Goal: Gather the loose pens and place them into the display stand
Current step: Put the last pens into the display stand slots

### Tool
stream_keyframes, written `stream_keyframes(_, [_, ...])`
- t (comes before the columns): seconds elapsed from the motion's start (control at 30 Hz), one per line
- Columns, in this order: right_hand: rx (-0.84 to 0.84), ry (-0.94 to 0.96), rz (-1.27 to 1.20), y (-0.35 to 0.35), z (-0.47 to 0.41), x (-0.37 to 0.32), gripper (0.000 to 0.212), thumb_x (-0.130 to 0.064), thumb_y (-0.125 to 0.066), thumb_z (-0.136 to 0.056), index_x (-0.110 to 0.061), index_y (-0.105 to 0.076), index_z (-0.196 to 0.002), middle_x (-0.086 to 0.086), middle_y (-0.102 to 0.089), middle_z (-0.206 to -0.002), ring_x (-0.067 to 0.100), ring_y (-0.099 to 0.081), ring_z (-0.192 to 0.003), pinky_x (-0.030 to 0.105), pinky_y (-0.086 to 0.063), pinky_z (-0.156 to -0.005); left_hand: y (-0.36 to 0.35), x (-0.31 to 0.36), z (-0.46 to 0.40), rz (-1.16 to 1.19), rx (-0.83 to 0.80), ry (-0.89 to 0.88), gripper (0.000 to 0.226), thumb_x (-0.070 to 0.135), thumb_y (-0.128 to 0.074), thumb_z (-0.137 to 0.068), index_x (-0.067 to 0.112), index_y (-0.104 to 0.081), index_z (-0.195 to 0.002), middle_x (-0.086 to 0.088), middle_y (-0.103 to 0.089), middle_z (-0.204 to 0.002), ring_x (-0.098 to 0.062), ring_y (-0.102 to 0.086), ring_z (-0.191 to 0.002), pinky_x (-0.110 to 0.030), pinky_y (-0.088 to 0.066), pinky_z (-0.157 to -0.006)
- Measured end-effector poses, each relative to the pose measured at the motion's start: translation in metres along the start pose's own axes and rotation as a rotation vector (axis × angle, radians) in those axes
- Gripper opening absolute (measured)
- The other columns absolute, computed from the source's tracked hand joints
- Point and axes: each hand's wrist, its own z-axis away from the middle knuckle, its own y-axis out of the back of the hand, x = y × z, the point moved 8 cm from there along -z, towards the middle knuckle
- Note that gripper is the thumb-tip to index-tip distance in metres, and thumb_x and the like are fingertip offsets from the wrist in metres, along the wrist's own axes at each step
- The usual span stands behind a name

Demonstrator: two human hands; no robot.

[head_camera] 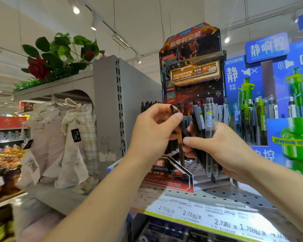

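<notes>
Centre of the frame, both hands work in front of the red-and-black pen display stand, which sits on a perforated grey shelf. Left hand pinches a single black pen near its clicker end between thumb and curled fingers; the pen hangs near-upright, tip down toward the stand's dotted tray. Right hand grips a bundle of loose pens, black, grey and clear barrels with small labels, fanned slightly, tips pointing down over the tray. Right thumb touches or nearly touches the single pen's barrel; cannot tell which.

Both hands and the bundle cover most of the stand's tray, so the slots behind are hidden. A row of black pens already stands upright at the stand's left, clickers showing above the left hand; more dark pens show below that wrist.

Right of the frame: a blue display with green-and-grey pens standing in it, just beside the red stand. Lower centre: a strip of price tags along the shelf edge, figures such as 2.72 readable. Left of the stand: a grey shelving end panel with slotted uprights; beside it, pale cloth drawstring bags hanging with barcode tags. Upper left: an artificial red rose with green leaves along the top of that shelving. Far left: blurred shelves of red packaged goods. Ceiling track lights at the top.
</notes>
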Motion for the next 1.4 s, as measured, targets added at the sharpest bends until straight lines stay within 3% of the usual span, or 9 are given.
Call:
stream_keyframes(0.07, [0.052,-0.032,-0.057,0.006,-0.002,0.003,0.016,-0.001,-0.072,-0.089,-0.005,-0.062,-0.1,0.013,-0.074,-0.075,0.028,-0.077,-0.077,0.031,-0.062,-0.066,0.031,0.003,-0.008,0.13,0.173,0.012,0.009,0.014,-0.064,-0.096,0.02,-0.07,-0.1,0.006,-0.074,-0.082,-0.01,-0.074,-0.08,-0.021,-0.056,-0.061])
stream_keyframes(0.17, [0.142,-0.046,-0.056,0.019,-0.006,0.006,0.017,-0.001,-0.071,-0.091,-0.005,-0.062,-0.104,0.01,-0.071,-0.073,0.028,-0.075,-0.071,0.031,-0.06,-0.063,0.088,0.017,-0.024,0.229,0.437,-0.061,0.015,0.014,-0.06,-0.098,0.02,-0.069,-0.109,0.005,-0.073,-0.091,-0.009,-0.074,-0.084,-0.023,-0.057,-0.063])
stream_keyframes(0.33, [0.118,-0.02,0.029,0.016,-0.009,0.008,0.018,-0.004,-0.071,-0.091,-0.009,-0.062,-0.107,0.006,-0.064,-0.069,0.022,-0.061,-0.056,0.026,-0.052,-0.054,0.125,0.023,-0.032,-0.007,0.522,-0.193,0.023,0.017,-0.063,-0.097,0.028,-0.066,-0.118,0.001,-0.068,-0.106,-0.006,-0.072,-0.09,-0.024,-0.06,-0.065])
stream_keyframes(0.43, [0.14,-0.02,0.092,0.017,-0.008,0.009,0.018,-0.006,-0.071,-0.091,-0.009,-0.065,-0.108,0.003,-0.063,-0.068,0.017,-0.055,-0.052,0.025,-0.051,-0.051,0.127,0.018,-0.03,-0.146,0.507,-0.243,0.027,0.018,-0.065,-0.096,0.036,-0.06,-0.115,0.006,-0.066,-0.101,-0.009,-0.071,-0.087,-0.026,-0.061,-0.064])
stream_keyframes(0.57, [0.154,-0.023,0.091,0.02,-0.009,0.009,0.018,-0.006,-0.072,-0.091,-0.008,-0.066,-0.107,0.002,-0.061,-0.066,0.016,-0.053,-0.051,0.025,-0.05,-0.05,0.122,0.01,-0.031,-0.274,0.442,-0.286,0.03,0.019,-0.066,-0.094,0.045,-0.056,-0.105,0.02,-0.066,-0.091,0.002,-0.067,-0.083,-0.027,-0.062,-0.065])
stream_keyframes(0.7, [0.137,-0.024,0.112,0.02,-0.009,0.012,0.018,-0.007,-0.072,-0.091,-0.009,-0.066,-0.108,0.001,-0.059,-0.059,0.016,-0.053,-0.049,0.024,-0.049,-0.048,0.117,0.003,-0.033,-0.317,0.379,-0.311,0.028,0.02,-0.067,-0.094,0.042,-0.058,-0.109,0.019,-0.064,-0.098,0.003,-0.066,-0.088,-0.024,-0.061,-0.065])
stream_keyframes(0.9, [0.121,-0.02,0.1,0.023,-0.011,0.012,0.021,-0.007,-0.073,-0.09,-0.008,-0.066,-0.11,0.003,-0.059,-0.062,0.016,-0.053,-0.051,0.023,-0.05,-0.051,0.106,0.013,-0.046,-0.462,0.323,-0.332,0.024,0.025,-0.066,-0.095,0.036,-0.061,-0.116,0.016,-0.065,-0.09,0.0,-0.067,-0.077,-0.026,-0.061,-0.06])
stream_keyframes(1.2, [0.102,-0.006,0.081,0.022,-0.012,0.01,0.018,-0.005,-0.072,-0.09,-0.01,-0.067,-0.107,0.003,-0.058,-0.061,0.017,-0.053,-0.05,0.024,-0.049,-0.049,0.07,-0.006,-0.079,-0.941,-0.026,-0.118,0.03,0.025,-0.066,-0.093,0.032,-0.055,-0.119,0.003,-0.071,-0.076,-0.011,-0.069,-0.072,-0.036,-0.059,-0.078])
stream_keyframes(1.4, [0.07,-0.021,0.088,0.018,-0.01,0.011,0.02,-0.006,-0.073,-0.089,-0.013,-0.068,-0.107,0.007,-0.061,-0.065,0.018,-0.055,-0.052,0.025,-0.051,-0.051,0.067,-0.014,-0.078,-1.025,-0.083,-0.072,0.041,0.024,-0.068,-0.091,0.031,-0.05,-0.128,0.003,-0.07,-0.073,-0.009,-0.067,-0.069,-0.028,-0.054,-0.07])
